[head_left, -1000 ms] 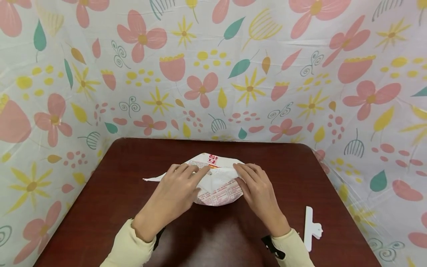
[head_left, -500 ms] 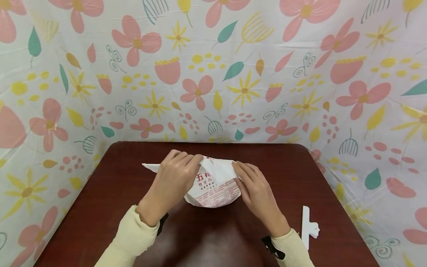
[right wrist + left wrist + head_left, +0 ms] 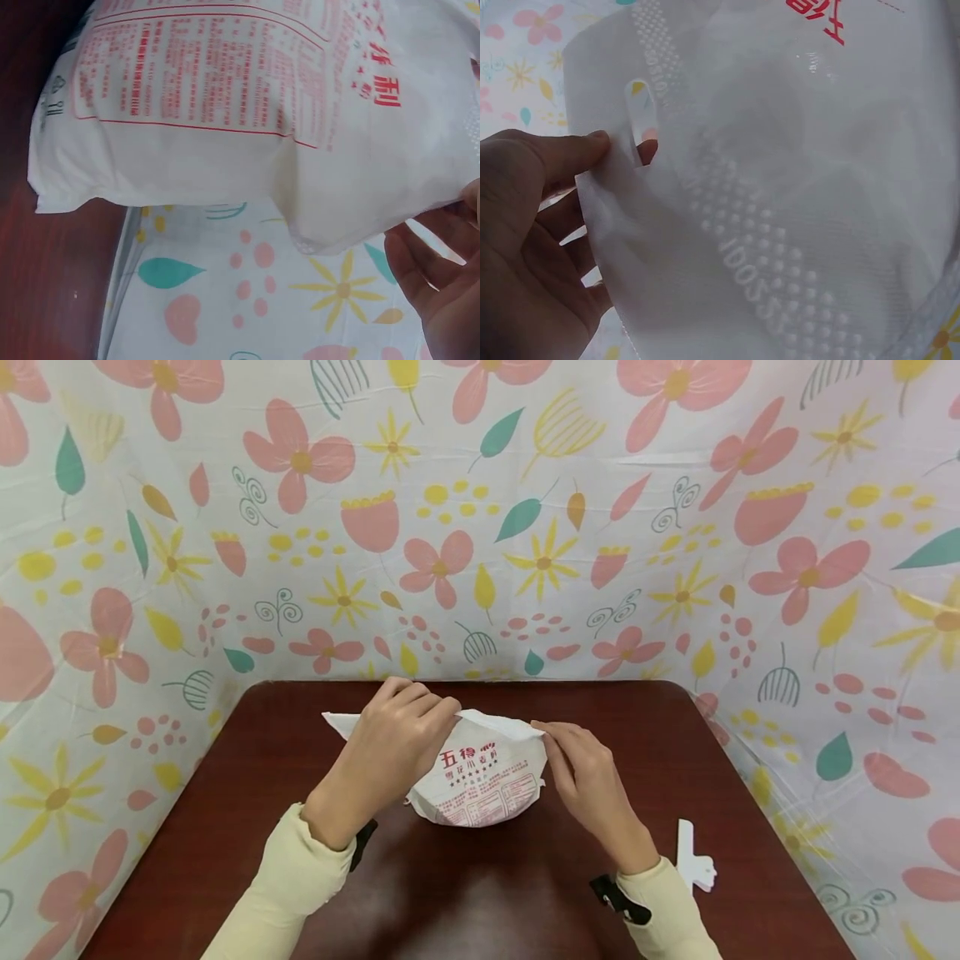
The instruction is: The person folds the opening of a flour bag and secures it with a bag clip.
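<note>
White bag [image 3: 480, 772], red-printed, its upper edge pinched by the left hand [image 3: 405, 735], thumb in front beside the handle slot [image 3: 640, 116] and other fingers behind, and by the right hand [image 3: 588, 777], thumb and fingertips together at the opposite corner; body below and between both sets of fingertips. Top flap, folded toward the wearer between the fingers one second earlier, now raised, printed front exposed. White clip [image 3: 696, 864], right of the right fingers and apart from them, on dark red-brown table [image 3: 465, 893].
</note>
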A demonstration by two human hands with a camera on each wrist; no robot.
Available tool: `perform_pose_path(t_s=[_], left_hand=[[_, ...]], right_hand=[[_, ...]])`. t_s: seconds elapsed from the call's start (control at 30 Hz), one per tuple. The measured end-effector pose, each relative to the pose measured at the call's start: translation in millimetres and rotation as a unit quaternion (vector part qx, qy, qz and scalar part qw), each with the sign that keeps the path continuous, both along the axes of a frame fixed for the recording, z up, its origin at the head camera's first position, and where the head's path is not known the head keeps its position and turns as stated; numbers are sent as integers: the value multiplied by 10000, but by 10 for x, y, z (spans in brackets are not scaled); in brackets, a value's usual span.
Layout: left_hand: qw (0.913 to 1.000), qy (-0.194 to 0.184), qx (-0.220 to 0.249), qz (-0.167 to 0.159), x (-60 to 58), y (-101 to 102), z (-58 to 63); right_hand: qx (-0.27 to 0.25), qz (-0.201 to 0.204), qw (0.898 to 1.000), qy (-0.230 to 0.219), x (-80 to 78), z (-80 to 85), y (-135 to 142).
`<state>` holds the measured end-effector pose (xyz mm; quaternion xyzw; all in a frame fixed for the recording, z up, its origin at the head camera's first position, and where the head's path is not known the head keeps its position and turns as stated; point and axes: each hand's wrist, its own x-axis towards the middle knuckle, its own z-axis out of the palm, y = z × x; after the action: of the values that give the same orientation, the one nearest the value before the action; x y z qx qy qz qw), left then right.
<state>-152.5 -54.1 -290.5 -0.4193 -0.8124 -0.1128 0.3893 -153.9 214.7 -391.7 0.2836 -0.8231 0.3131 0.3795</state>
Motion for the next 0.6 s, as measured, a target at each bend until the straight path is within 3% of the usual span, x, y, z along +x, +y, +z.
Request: perform_pose_path(t_s=[0.37, 0.6], left_hand=[[9999, 29, 36, -137, 16, 104, 32], [9989, 396, 244, -81, -53, 186, 85]], right_hand=[[-46, -417, 9991, -42, -78, 112, -1], [66, -181, 9998, 90, -58, 142, 1]])
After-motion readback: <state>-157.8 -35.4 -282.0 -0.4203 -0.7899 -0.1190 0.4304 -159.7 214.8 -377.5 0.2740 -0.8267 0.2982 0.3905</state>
